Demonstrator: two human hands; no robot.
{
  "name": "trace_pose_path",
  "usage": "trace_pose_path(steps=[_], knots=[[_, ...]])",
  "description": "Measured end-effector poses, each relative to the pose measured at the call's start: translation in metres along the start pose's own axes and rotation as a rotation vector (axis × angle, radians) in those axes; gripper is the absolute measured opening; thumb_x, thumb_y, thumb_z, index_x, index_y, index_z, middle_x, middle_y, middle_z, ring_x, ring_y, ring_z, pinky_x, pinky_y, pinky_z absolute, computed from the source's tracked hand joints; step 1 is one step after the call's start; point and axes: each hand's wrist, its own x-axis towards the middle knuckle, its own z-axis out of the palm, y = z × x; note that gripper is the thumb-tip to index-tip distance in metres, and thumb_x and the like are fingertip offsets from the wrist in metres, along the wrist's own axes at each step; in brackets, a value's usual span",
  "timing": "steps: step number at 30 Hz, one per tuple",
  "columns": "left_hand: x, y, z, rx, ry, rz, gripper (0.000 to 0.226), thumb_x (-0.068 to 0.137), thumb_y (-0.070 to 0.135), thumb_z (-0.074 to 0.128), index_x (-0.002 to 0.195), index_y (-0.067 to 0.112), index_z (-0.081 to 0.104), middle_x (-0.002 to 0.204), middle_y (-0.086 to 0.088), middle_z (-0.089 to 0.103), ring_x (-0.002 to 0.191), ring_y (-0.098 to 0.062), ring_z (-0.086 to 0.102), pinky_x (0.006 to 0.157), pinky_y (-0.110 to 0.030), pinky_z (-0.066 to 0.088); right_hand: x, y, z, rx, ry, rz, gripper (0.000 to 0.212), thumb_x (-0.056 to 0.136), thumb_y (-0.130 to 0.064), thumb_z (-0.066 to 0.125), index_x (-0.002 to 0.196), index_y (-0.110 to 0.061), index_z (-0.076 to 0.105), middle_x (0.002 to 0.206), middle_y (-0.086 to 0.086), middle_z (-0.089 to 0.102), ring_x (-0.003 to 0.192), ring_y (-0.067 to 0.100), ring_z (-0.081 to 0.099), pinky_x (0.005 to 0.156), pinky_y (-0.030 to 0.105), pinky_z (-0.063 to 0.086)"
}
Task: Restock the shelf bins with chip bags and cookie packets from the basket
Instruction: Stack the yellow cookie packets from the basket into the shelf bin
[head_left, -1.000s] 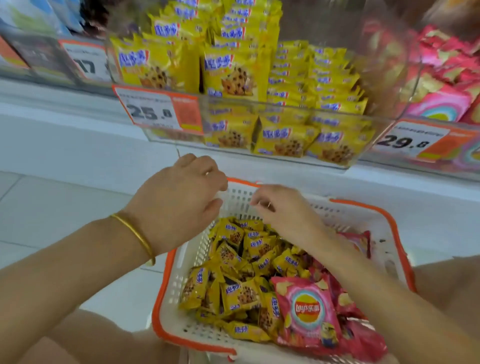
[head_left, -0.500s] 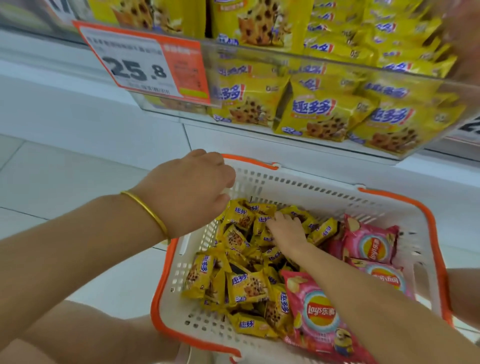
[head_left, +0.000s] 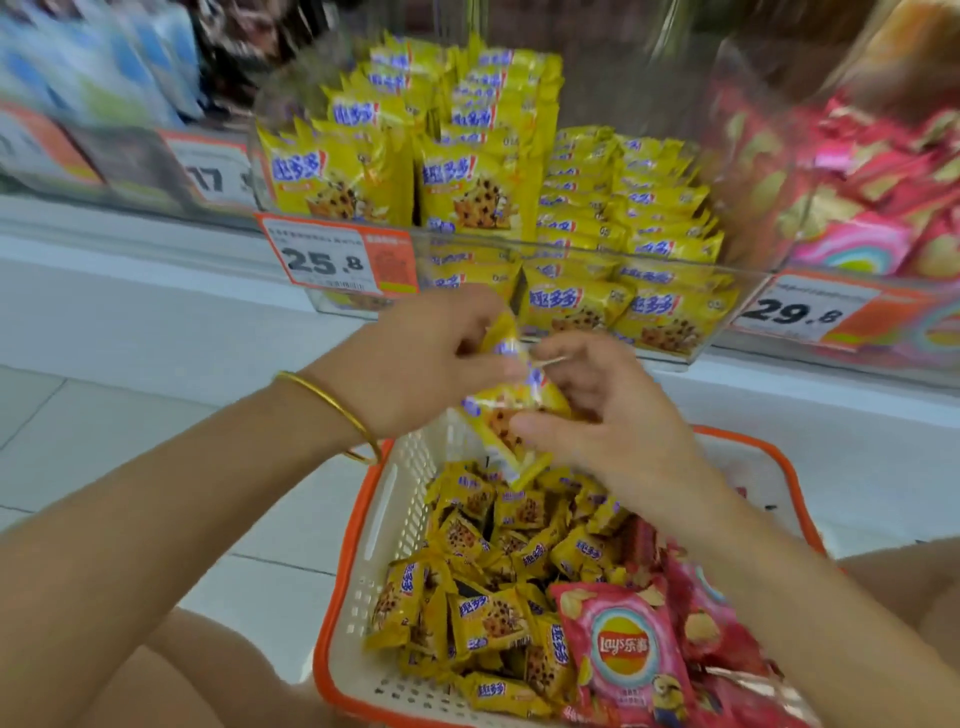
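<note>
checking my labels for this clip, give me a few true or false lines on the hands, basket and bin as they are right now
1. The left hand and the right hand both hold yellow packets above the basket. True.
2. The basket holds only packets. False: pink chip bags lie in it too.
3. The tag on the yellow packets' bin reads 25.8. True.
4. The bangle is on the right wrist. False: it is on the left wrist.
</note>
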Motion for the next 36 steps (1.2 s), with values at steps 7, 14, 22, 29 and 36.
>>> trace_pose_path(steps=[7,14,22,29,36], knots=[[0.000,0.020,-0.046,-0.122,0.608,0.119,0.018,0.090,0.023,0.057,0.105,0.014,0.054,0.092,0.007,0.058,0.080,0.002,0.056,0.069,-0.009,0.045,0.052,-0.089,-0.033,-0.354,0.334,-0.399,0.029,0.075,-0.013,0.075,0.096,-0.025,0.060,0.086,-0.024,0.053,0.082,-0.019,0.049,0.076,0.001,0.035],[0.007,-0.007,-0.052,0.258,0.632,0.083,0.029,0.083,0.009,0.050,0.111,0.005,0.059,0.103,-0.004,0.052,0.098,-0.026,0.053,0.084,-0.036,0.045,0.115,-0.076,-0.016,-0.660,0.172,-0.362,0.026,0.076,-0.013,0.076,0.100,-0.015,0.064,0.098,-0.009,0.054,0.093,0.005,0.051,0.077,0.008,0.037],[0.009,-0.019,-0.047,0.509,0.535,0.092,0.036,0.076,0.009,0.050,0.109,0.005,0.063,0.106,-0.014,0.059,0.101,-0.037,0.052,0.088,-0.035,0.036,0.115,-0.072,-0.007,-0.927,0.177,-0.382,0.031,0.080,-0.031,0.072,0.109,-0.024,0.064,0.111,0.000,0.049,0.110,0.021,0.047,0.088,0.037,0.043],[-0.021,-0.009,-0.030,0.345,0.444,0.098,0.025,0.081,0.017,0.047,0.100,0.012,0.062,0.096,0.001,0.054,0.089,-0.016,0.049,0.070,-0.018,0.036,0.032,-0.033,-0.006,-0.573,0.401,-0.552,0.014,0.083,-0.012,0.059,0.096,-0.016,0.065,0.090,-0.004,0.053,0.070,0.002,0.048,0.066,0.014,0.038],[-0.037,-0.044,0.017,0.502,-0.123,-0.148,0.022,0.093,0.026,0.049,0.111,0.023,0.061,0.111,0.003,0.058,0.106,-0.014,0.048,0.088,-0.026,0.039,0.008,0.147,0.083,-0.725,-0.635,0.301,0.040,0.094,-0.031,0.055,0.129,-0.014,0.049,0.117,0.004,0.057,0.100,0.019,0.055,0.074,0.028,0.042]])
